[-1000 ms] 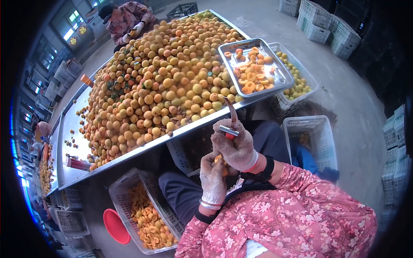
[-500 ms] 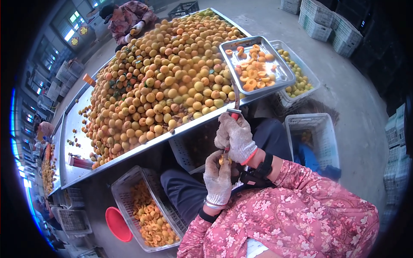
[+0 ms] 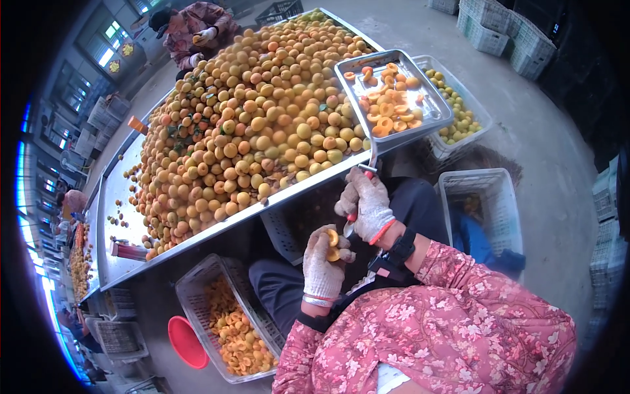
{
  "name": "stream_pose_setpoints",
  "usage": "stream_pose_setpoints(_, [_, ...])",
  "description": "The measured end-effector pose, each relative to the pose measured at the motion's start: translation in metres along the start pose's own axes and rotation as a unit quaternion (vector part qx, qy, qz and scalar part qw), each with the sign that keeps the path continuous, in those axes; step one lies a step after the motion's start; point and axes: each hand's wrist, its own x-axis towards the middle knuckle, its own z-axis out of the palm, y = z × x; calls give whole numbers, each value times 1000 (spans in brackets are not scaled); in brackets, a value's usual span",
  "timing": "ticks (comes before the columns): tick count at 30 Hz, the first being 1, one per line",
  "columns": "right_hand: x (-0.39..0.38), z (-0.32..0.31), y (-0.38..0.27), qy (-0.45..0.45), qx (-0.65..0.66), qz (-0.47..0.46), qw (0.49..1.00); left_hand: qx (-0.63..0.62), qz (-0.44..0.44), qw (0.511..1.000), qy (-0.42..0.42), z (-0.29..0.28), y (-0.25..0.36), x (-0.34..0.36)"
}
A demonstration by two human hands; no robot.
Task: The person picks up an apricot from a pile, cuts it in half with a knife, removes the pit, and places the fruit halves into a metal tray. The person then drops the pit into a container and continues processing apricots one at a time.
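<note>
My left hand, in a white knit glove, is closed on a split apricot; its two cut halves show orange at the fingertips. To its right and a little higher, my gloved right hand grips a red-handled pitting tool. A small, shiny, spoon-like metal end sticks out below the fist, and a metal piece shows above it. The hands are apart, over my lap. Just beyond them, a metal tray of apricot halves rests at the table corner.
A metal-rimmed table bears a large heap of whole apricots. Crates stand below: one with cut apricots at left, another white crate at right. A red basin is on the floor. Across the table, another person handles fruit.
My hands have drawn apart. The apricot, mostly hidden between them before, now shows as open halves in my left hand. The right hand has shifted slightly right with the tool.
</note>
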Motion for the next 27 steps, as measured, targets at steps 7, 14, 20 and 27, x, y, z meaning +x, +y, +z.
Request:
stream_pose_setpoints(7, [-6,-8,-11,-106,-386,63,914,-52,5,997,51,-17,-4,16])
stream_pose_setpoints(14, [8,-33,3,-234,-674,-33,699,-54,54,995,66,-14,-10,35])
stream_pose_setpoints(20, [16,-41,-1,-274,-694,-76,662,-67,39,997,11,-28,-9,44])
stream_pose_setpoints(27, [9,-42,-5,-376,-706,-129,586,26,39,994,99,-20,-9,48])
